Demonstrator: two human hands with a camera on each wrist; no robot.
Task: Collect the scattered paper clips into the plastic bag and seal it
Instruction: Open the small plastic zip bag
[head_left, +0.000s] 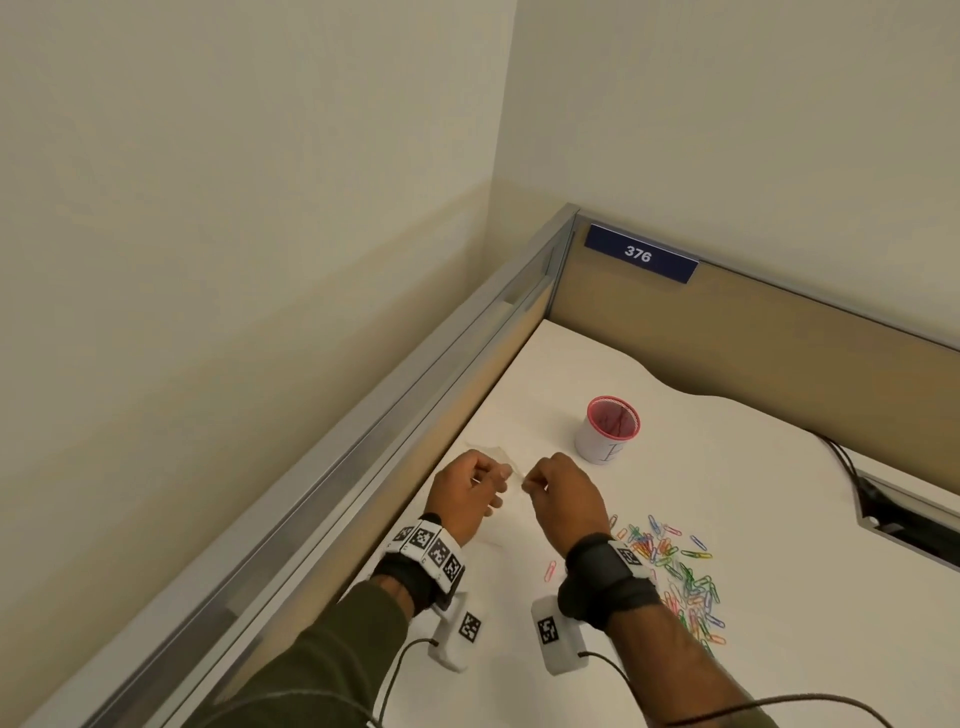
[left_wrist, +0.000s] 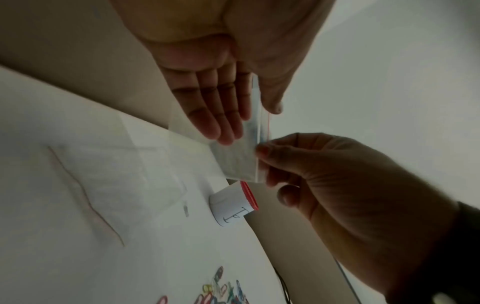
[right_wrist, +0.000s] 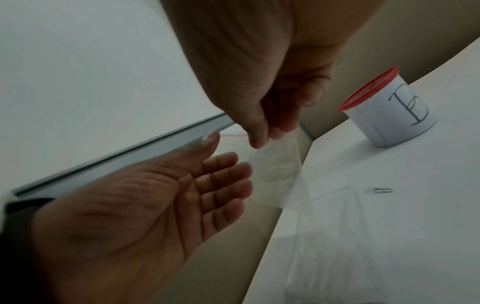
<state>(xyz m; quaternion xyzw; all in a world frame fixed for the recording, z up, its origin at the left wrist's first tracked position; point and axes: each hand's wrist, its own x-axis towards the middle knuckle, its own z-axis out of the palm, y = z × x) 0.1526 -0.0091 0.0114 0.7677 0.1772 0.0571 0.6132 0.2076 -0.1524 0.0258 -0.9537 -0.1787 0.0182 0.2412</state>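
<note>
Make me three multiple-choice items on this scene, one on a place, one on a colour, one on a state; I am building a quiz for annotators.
1. Where does the pile of paper clips lie?
A. On the table to the right of the right hand
B. Inside the cup
C. Inside the bag

2. What colour is the rim of the cup?
A. Blue
B. Red
C. Green

3. How is the plastic bag held?
A. Flat on the table, untouched
B. By the left hand alone
C. Between both hands, off the table

Key: 1 A, the clips lie on the table; 2 B, the rim is red; 3 C, each hand pinches the bag's top edge.
</note>
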